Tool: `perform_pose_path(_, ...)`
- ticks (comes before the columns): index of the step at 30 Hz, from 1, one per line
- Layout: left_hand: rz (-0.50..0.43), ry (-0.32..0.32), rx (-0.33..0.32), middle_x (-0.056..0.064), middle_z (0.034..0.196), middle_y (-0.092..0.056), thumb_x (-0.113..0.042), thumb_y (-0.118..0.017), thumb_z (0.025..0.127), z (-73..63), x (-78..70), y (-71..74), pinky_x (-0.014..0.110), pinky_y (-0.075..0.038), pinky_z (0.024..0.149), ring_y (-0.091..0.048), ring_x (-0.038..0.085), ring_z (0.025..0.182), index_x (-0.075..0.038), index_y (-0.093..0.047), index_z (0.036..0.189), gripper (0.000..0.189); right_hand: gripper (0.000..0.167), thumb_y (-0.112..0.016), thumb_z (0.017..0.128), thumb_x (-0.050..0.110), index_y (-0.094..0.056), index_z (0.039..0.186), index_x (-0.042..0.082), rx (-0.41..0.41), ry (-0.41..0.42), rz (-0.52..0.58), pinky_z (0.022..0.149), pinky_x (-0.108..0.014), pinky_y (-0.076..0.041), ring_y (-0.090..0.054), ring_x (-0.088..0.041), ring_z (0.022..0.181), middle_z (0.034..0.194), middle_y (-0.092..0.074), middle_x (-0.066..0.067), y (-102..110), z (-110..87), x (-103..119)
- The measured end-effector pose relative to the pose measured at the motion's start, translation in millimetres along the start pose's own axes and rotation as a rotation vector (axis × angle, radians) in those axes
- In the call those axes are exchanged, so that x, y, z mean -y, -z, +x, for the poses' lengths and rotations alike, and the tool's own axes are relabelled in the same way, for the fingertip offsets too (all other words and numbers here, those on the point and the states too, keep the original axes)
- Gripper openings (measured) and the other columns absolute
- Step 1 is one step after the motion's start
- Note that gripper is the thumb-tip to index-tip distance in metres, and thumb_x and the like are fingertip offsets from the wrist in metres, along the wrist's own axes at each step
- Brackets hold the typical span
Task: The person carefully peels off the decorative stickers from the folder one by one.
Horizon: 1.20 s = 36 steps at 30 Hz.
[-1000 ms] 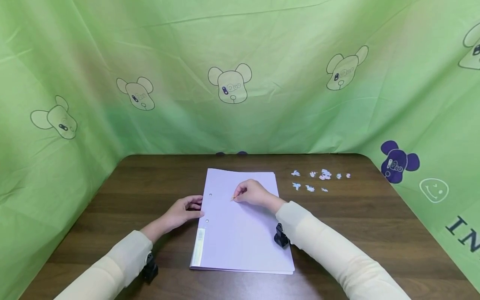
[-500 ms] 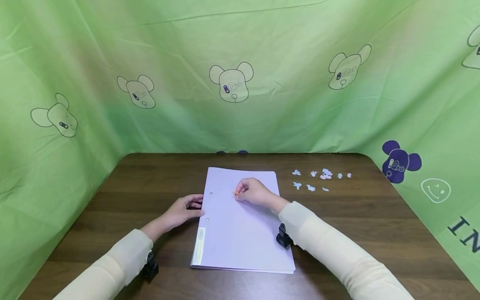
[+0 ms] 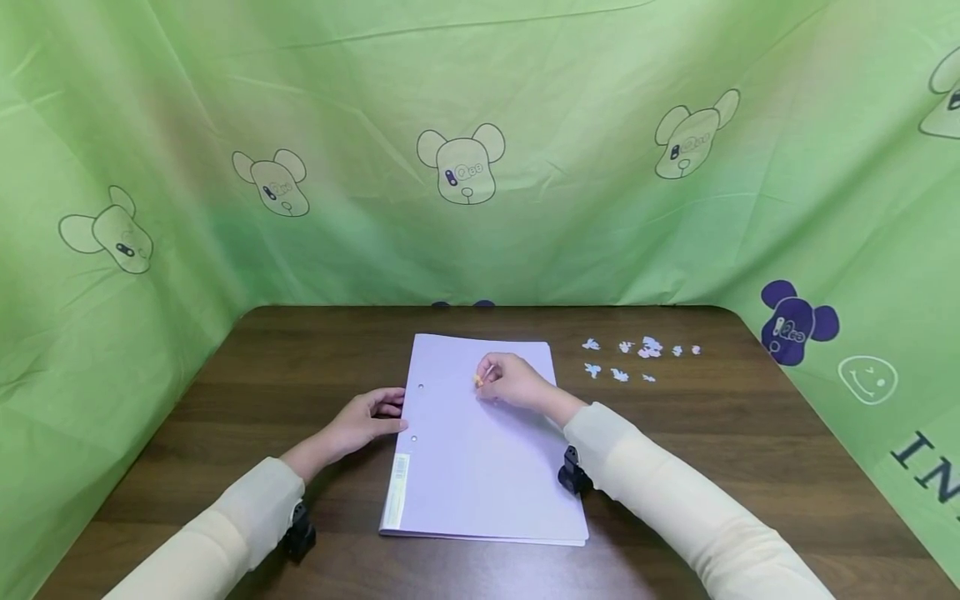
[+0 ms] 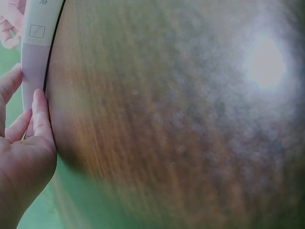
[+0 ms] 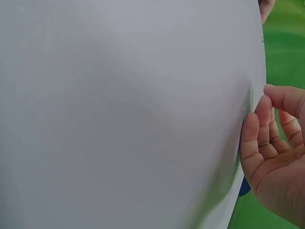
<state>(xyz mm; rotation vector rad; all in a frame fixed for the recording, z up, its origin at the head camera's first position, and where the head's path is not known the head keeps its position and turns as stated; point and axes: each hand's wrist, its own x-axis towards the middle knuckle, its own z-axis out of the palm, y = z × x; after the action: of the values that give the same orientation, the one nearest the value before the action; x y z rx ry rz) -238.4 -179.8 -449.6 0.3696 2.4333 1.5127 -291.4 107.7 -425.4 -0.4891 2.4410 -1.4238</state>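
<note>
A pale lilac binder (image 3: pixel 480 467) with two rivets and a label along its left side lies on the table. My left hand (image 3: pixel 367 423) rests at its left edge, thumb and fingers spread along it; the left wrist view shows the fingertips against the binder's spine (image 4: pixel 35 62). Over the upper middle of the cover, my right hand (image 3: pixel 512 382) pinches a small yellow-orange piece (image 3: pixel 478 381) between thumb and fingertips. I cannot tell what kind of thing it is. In the right wrist view the right hand (image 5: pixel 276 148) hides this piece.
Several small pale blue and pinkish cut-out pieces (image 3: pixel 619 375) lie in two loose rows right of the binder. The dark wooden table (image 3: pixel 720 450) ends at a green printed curtain (image 3: pixel 345 250) behind it and at both sides.
My right hand has drawn slightly to the right and up over the cover, and the yellow-orange piece has turned between the fingers. My left hand has stayed at the binder's edge.
</note>
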Motion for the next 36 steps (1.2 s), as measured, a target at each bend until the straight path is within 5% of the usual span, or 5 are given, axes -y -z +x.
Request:
perform_pose_path(19, -0.003, -0.020, 0.007, 0.017, 0.127, -0.058, -0.012, -0.072, 0.089, -0.2, -1.1, 1.1, 0.032, -0.050, 0.088, -0.056, 0.029, 0.111, 0.006, -0.049, 0.136, 0.055, 0.009, -0.074, 0.082, 0.001, -0.065, 0.081, 0.002, -0.013, 0.080, -0.043, 0.057, -0.026, -0.047, -0.055, -0.015, 0.064, 0.075, -0.062, -0.003, 21, -16.3, -12)
perform_pose_path(28, -0.017, 0.004, -0.003, 0.015, 0.126, -0.059, -0.011, -0.073, 0.088, 0.6, 1.9, -0.2, 0.033, -0.050, 0.089, -0.056, 0.027, 0.111, 0.004, -0.050, 0.136, 0.055, 0.013, -0.076, 0.081, 0.003, -0.069, 0.076, 0.012, -0.077, 0.028, -0.025, 0.056, -0.028, -0.047, -0.057, -0.017, 0.066, 0.077, -0.065, -0.003, 38, -33.5, -24)
perform_pose_path(36, -0.015, 0.001, -0.002, 0.014, 0.127, -0.059, -0.012, -0.073, 0.088, 0.7, 1.6, -0.2, 0.034, -0.050, 0.089, -0.055, 0.027, 0.111, 0.004, -0.050, 0.136, 0.056, 0.004, -0.073, 0.083, 0.001, -0.071, 0.086, -0.001, -0.142, 0.058, 0.018, 0.062, -0.025, -0.048, -0.057, -0.016, 0.072, 0.081, -0.067, -0.007, 56, -51.9, -30)
